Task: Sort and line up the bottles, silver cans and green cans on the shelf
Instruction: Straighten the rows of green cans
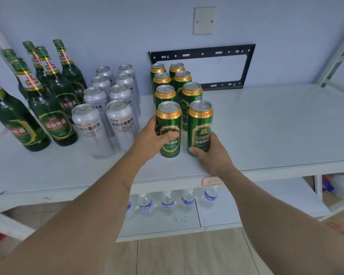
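Note:
On the white shelf (276,124) stand three groups. Several green glass bottles (46,108) fill the left side. Several silver cans (119,120) stand in two rows in the middle. To their right, several green cans (191,96) also form two rows running back toward the wall. My left hand (155,137) grips the front-left green can (170,118), thumb across its label. My right hand (211,153) grips the front-right green can (200,124) low on its side. Both cans stand upright on the shelf.
A black metal bracket (248,64) is fixed to the wall behind the green cans. The shelf's right half is bare. Several water bottles (167,201) stand on the lower shelf (246,213). A white wall plate (204,20) sits above.

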